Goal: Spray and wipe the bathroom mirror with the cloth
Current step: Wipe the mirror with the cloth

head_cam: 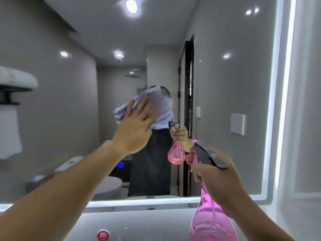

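Head camera view shows the wiping under way: the left hand (134, 126) lies flat with its fingers (139, 108) spread apart, pressing a blue-and-white striped cloth (156, 103) against the mirror (225, 84) near its middle. The right hand (213, 173) has its fingers wrapped tight around the neck of a pink spray bottle (211, 221), held upright near the lower right of the mirror, its dark trigger head (207, 154) pointing toward the glass; I cannot tell whether a finger is squeezing the trigger. Judging from this, spraying has probably begun, since faint specks show on the glass high up near the reflected ceiling lights, but the cloth covers only 1 small central patch. The wide left part, the top and the right side up to the lit edge strip (284, 84) look unwiped, so most of the work seems left. Nothing stands between the hands and the glass. Below, the white counter ledge (139, 223) carries a round red sticker (103, 235) and some droplets. At far left a rack with white towels (12, 80) sits close to the mirror's edge and could crowd strokes on that side.
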A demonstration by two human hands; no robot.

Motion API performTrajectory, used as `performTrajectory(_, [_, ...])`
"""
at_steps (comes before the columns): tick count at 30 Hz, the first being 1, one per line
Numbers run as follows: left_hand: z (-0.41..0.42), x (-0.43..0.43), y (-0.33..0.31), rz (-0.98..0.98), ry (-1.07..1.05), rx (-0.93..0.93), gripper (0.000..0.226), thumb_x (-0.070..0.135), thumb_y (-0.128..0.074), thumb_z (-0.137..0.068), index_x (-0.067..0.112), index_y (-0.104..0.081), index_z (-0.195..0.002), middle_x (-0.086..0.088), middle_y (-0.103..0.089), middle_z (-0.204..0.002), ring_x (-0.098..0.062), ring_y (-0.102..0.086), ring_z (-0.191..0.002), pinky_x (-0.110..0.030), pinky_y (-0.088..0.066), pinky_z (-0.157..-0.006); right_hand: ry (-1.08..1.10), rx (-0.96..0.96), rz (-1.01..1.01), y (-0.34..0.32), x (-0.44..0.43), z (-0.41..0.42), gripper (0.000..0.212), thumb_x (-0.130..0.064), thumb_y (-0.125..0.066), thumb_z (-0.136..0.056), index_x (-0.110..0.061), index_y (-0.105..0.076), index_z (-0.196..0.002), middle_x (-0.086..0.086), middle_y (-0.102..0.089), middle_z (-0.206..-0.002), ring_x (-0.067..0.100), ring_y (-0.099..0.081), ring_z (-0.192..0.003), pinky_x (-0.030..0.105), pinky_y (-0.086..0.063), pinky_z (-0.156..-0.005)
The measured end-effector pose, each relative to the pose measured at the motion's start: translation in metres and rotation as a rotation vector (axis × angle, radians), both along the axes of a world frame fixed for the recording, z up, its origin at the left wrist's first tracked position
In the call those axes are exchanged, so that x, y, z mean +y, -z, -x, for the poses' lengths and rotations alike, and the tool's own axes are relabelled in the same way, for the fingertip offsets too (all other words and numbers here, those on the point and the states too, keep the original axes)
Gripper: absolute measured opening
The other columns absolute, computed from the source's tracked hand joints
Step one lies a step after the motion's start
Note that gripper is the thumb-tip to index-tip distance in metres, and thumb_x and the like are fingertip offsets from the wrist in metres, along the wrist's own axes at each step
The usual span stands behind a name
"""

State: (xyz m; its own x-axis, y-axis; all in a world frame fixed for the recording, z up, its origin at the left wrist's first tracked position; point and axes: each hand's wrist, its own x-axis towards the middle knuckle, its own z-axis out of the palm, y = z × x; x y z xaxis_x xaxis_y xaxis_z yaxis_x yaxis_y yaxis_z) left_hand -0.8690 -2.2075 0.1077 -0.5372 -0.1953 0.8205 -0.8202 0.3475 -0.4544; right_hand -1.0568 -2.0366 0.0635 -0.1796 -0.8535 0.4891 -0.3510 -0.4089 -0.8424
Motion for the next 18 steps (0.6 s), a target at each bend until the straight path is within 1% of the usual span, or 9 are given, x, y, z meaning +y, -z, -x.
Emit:
performTrajectory(3, [-0.004,0.021,0.079,-0.048,0.028,-0.515,0.058,0.033,-0.034,-0.086,0.031,-0.030,-0.144,0.002,-0.033,-0.152,-0.022,-0.013,-0.142,-0.041,0.006,-0.117,0.017,-0.028,0.011,-0.003,-0.001,0.000,0.009,0.012,-0.049,-0.072,0.005,-0.054,-0.073,0.017,-0.052,-0.061,0.010,-0.039,-0.045,0.014,-0.032,-0.037])
performTrajectory(5, [-0.020,0.014,0.069,-0.001,0.017,-0.624,0.056,0.035,-0.033,-0.087,0.032,-0.029,-0.143,0.005,-0.035,-0.150,-0.020,-0.015,-0.142,-0.040,0.007,-0.116,0.048,-0.033,0.004,-0.005,0.000,0.001,0.007,0.012,-0.049,-0.072,0.011,-0.053,-0.078,0.034,-0.055,-0.075,0.020,-0.042,-0.055,0.019,-0.034,-0.041])
performTrajectory(7, [-0.033,0.006,0.030,0.063,0.020,-0.430,0.055,0.034,-0.033,-0.089,0.027,-0.026,-0.143,-0.002,-0.031,-0.151,-0.026,-0.020,-0.141,-0.038,0.006,-0.116,0.068,-0.032,0.003,-0.008,0.002,0.003,0.011,0.012,-0.049,-0.072,0.015,-0.052,-0.082,0.040,-0.055,-0.083,0.025,-0.041,-0.062,0.024,-0.033,-0.045])
performTrajectory(9, [-0.044,0.002,-0.021,0.087,0.033,-0.127,0.050,0.034,-0.025,-0.095,0.021,-0.024,-0.143,-0.009,-0.029,-0.151,-0.030,-0.026,-0.139,-0.032,0.005,-0.115,0.059,-0.015,0.010,-0.011,0.003,0.006,0.012,0.011,-0.048,-0.074,0.014,-0.054,-0.084,0.034,-0.054,-0.078,0.024,-0.040,-0.060,0.023,-0.033,-0.045])
performTrajectory(11, [-0.042,-0.003,-0.066,0.046,0.021,0.114,0.052,0.038,-0.015,-0.094,0.022,-0.013,-0.144,-0.009,-0.019,-0.156,-0.025,-0.015,-0.143,-0.025,0.015,-0.113,0.035,0.016,0.021,-0.012,0.005,0.009,0.013,0.009,-0.049,-0.075,0.008,-0.057,-0.085,0.024,-0.053,-0.073,0.022,-0.040,-0.058,0.022,-0.034,-0.044])
performTrajectory(13, [-0.016,-0.005,-0.087,-0.032,0.004,0.277,0.056,0.035,-0.019,-0.092,0.029,0.000,-0.144,-0.007,-0.004,-0.160,-0.022,0.003,-0.146,-0.029,0.022,-0.110,0.037,0.045,0.043,-0.011,0.009,0.009,0.012,0.009,-0.050,-0.075,0.006,-0.056,-0.084,0.023,-0.052,-0.071,0.021,-0.040,-0.057,0.021,-0.034,-0.045])
performTrajectory(15, [0.027,0.002,-0.070,-0.035,0.043,0.255,0.058,0.031,-0.024,-0.094,0.029,-0.003,-0.149,-0.006,0.002,-0.160,-0.022,0.013,-0.145,-0.040,0.022,-0.110,0.062,0.055,0.064,-0.009,0.014,0.005,0.009,0.010,-0.050,-0.072,0.009,-0.054,-0.079,0.030,-0.050,-0.070,0.019,-0.037,-0.053,0.019,-0.031,-0.043])
performTrajectory(16, [0.048,0.007,-0.046,-0.069,0.109,0.170,0.057,0.033,-0.021,-0.094,0.029,-0.010,-0.150,-0.005,-0.001,-0.160,-0.019,0.014,-0.145,-0.038,0.023,-0.110,0.059,0.034,0.064,-0.008,0.016,0.003,0.006,0.010,-0.050,-0.069,0.009,-0.053,-0.074,0.029,-0.048,-0.066,0.017,-0.035,-0.050,0.018,-0.030,-0.040])
performTrajectory(18, [0.071,0.017,0.026,-0.091,0.187,-0.141,0.055,0.038,-0.029,-0.089,0.033,-0.032,-0.143,0.001,-0.021,-0.157,-0.013,0.000,-0.145,-0.029,0.023,-0.112,0.019,-0.034,0.066,-0.006,0.019,0.001,0.011,0.006,-0.053,-0.066,-0.002,-0.055,-0.058,0.011,-0.049,-0.050,0.011,-0.033,-0.040,0.014,-0.029,-0.036])
